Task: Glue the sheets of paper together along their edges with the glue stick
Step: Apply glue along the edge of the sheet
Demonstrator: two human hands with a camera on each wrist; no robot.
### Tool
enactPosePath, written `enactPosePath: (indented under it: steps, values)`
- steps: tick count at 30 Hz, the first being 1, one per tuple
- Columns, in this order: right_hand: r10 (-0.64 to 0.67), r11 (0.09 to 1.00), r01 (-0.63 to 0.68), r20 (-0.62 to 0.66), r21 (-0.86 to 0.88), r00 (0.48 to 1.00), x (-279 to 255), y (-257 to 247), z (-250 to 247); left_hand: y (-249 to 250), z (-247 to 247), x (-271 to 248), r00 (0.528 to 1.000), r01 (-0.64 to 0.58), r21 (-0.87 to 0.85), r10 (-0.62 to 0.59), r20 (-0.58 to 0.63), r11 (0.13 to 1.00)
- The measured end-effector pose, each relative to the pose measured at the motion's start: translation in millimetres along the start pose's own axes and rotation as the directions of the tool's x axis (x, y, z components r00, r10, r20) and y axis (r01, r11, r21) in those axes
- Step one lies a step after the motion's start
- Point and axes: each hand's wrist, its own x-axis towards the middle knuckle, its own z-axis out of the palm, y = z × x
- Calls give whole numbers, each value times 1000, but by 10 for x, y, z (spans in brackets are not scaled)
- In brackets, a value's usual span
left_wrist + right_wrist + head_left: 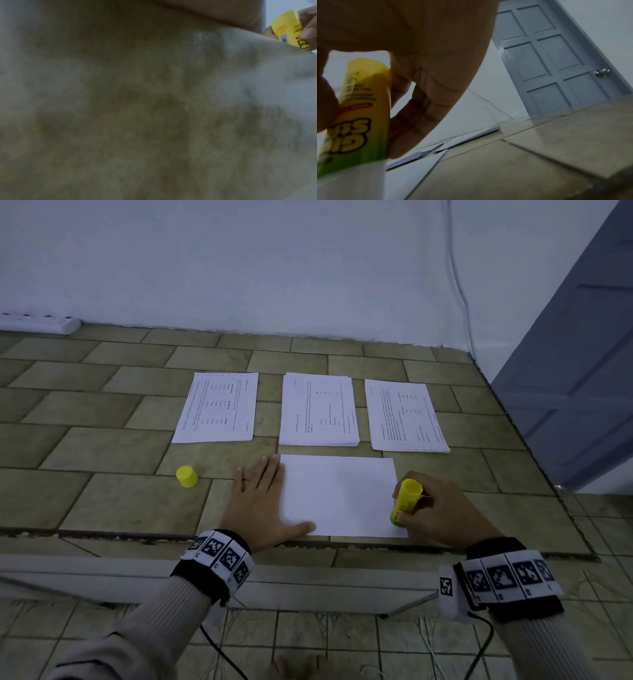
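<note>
left hand (263, 501): fingers straight, flat on left edge of blank sheet (339, 494) | right hand (442, 508): fingers curled around glue stick (406, 501), its tip down at sheet's right edge | yellow cap (186, 476): on tiles, apart

The left wrist view is almost wholly a blurred, mottled surface, with only a strip of the glue stick (289, 29) cut off at its right edge. In the right wrist view the right hand (412, 56) fills the upper left and hides the stick's side, and the stick's working end runs out of the frame, so contact with the blank sheet (339, 494) cannot be told. The print on the three paper stacks (318, 409) is too small to read.
</note>
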Motion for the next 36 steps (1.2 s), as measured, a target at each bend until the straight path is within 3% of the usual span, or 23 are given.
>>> enactPosePath:
  steps: [9, 22, 26, 31, 33, 36]
  values:
    - [-54, 992, 45, -78, -116, 995, 364, 108, 11, 8, -9, -17, 1000, 3, 0, -3, -8, 1000]
    - [60, 977, -93, -170, -192, 984, 888, 168, -115, -4, -8, -13, 1000, -3, 3, 3, 2, 1000]
    - [186, 918, -242, -197, -315, 963, 794, 166, -246, 1, -10, -21, 1000, -1, 3, 1, -4, 1000]
    - [407, 697, -307, 5, -649, 913, 625, 244, -308, -8, 4, -9, 1000, -6, -1, 6, -7, 1000]
    - [443, 699, -328, 25, -635, 896, 557, 272, -317, -10, 10, -6, 1000, -8, 2, 8, -8, 1000]
    - [442, 789, -426, -71, -444, 894, 529, 314, -410, -15, 17, -9, 1000, -15, 12, 15, -13, 1000]
